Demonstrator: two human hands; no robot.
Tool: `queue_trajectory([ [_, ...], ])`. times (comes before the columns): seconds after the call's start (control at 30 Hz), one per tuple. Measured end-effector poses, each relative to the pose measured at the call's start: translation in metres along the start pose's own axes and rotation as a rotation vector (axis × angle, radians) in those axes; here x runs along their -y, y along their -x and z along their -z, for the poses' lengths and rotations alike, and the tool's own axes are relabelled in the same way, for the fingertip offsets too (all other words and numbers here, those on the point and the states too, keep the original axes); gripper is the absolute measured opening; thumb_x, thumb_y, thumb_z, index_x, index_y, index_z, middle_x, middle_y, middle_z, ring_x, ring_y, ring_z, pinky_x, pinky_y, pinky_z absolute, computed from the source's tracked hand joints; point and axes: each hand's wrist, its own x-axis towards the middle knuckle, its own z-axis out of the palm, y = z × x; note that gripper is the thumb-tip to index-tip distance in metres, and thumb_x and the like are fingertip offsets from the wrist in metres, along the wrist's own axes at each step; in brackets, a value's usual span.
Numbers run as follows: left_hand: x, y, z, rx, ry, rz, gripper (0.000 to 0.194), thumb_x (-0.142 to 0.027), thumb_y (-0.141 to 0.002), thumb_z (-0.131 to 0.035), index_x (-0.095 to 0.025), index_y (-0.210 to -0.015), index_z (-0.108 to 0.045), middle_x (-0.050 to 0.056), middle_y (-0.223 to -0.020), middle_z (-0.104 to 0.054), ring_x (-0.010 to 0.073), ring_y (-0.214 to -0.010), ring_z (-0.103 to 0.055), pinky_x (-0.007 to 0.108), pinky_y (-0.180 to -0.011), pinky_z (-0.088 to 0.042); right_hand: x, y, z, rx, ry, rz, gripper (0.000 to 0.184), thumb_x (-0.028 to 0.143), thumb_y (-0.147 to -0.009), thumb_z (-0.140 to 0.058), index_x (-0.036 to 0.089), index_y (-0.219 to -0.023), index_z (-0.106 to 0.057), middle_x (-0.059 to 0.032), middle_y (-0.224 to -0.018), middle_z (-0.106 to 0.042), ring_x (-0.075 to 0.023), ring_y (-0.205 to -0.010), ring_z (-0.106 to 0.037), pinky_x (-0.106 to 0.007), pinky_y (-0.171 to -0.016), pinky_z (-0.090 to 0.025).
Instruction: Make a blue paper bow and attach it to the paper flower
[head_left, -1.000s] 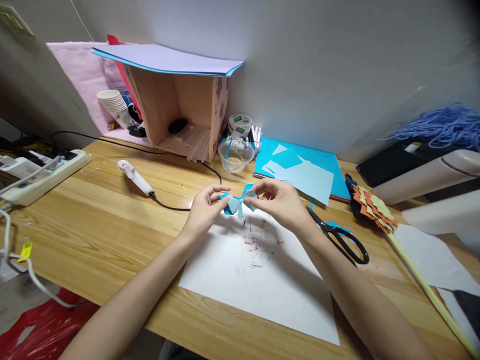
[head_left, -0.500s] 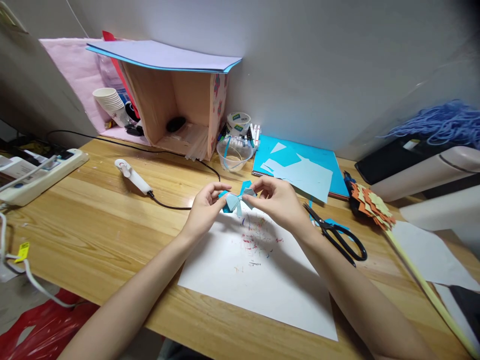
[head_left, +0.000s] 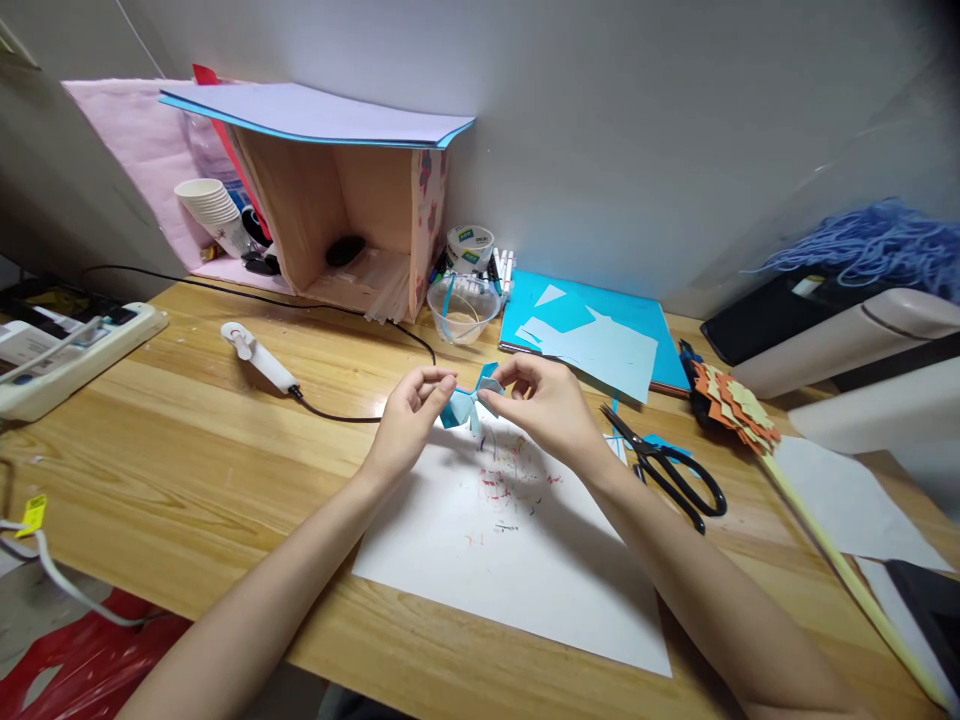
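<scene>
A small blue paper bow (head_left: 459,408), in light and darker blue, is held up between my two hands. My left hand (head_left: 411,415) pinches its left side between thumb and fingers, covering part of that loop. On the other side my right hand (head_left: 541,402) grips the right loop near the centre knot, thumb in front. Below the bow lies a white sheet of paper (head_left: 517,580) marked with coloured pen strokes. Black-handled scissors (head_left: 667,468) rest to the right of my right forearm, beside blue paper scraps.
A white corded tool (head_left: 257,358) lies at left, near a power strip (head_left: 82,360). Behind stand an open box (head_left: 379,190) and a clear plastic tub (head_left: 463,312). Cut light-blue paper (head_left: 615,350) sits on a blue sheet (head_left: 652,320). An orange-and-yellow paper flower (head_left: 735,405) is at right.
My left thumb has moved up to the bow's upper left edge, and the left loop is tilted and more hidden. My right hand keeps its pinch. The whole view shifts slightly.
</scene>
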Motion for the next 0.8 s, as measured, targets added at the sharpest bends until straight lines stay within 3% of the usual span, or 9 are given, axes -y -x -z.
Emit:
queue_trajectory([
  [0.2, 0.004, 0.004, -0.003, -0.009, -0.058, -0.057, 0.049, -0.030, -0.062, -0.078, -0.019, -0.103, -0.053, 0.004, -0.095, -0.063, 0.0156, -0.084, -0.062, 0.024, -0.073, -0.046, 0.002, 0.002, -0.001, -0.005, -0.032, 0.002, 0.011, 0.026, -0.069, -0.065, 0.017, -0.072, -0.059, -0.0009, -0.071, -0.061, -0.0089, -0.053, -0.045, -0.023, -0.049, -0.033],
  [0.57, 0.004, 0.005, -0.004, -0.072, -0.110, -0.160, 0.039, -0.029, -0.068, -0.074, -0.019, -0.099, -0.053, 0.004, -0.089, -0.062, 0.0159, -0.084, -0.062, 0.023, -0.068, -0.046, 0.011, 0.009, -0.002, -0.008, -0.009, 0.011, 0.010, 0.027, -0.073, -0.064, 0.018, -0.075, -0.058, -0.0005, -0.073, -0.060, -0.0095, -0.054, -0.044, -0.024, -0.050, -0.035],
  [0.67, 0.001, 0.006, -0.004, -0.087, -0.108, -0.192, 0.038, -0.028, -0.068, -0.074, -0.019, -0.099, -0.053, 0.004, -0.090, -0.061, 0.0166, -0.088, -0.061, 0.024, -0.071, -0.047, 0.014, 0.007, 0.005, -0.030, 0.049, 0.098, 0.018, 0.027, -0.072, -0.067, 0.021, -0.087, -0.059, -0.0033, -0.089, -0.062, -0.0148, -0.071, -0.052, -0.028, -0.063, -0.041],
  [0.8, -0.003, 0.009, -0.004, -0.073, -0.093, -0.232, 0.037, -0.025, -0.068, -0.073, -0.020, -0.098, -0.053, 0.003, -0.087, -0.061, 0.0163, -0.087, -0.061, 0.024, -0.072, -0.047, 0.014, 0.002, 0.014, 0.031, 0.022, 0.177, 0.052, 0.028, -0.065, -0.075, 0.023, -0.112, -0.053, -0.0067, -0.116, -0.057, -0.0222, -0.103, -0.052, -0.035, -0.086, -0.041],
])
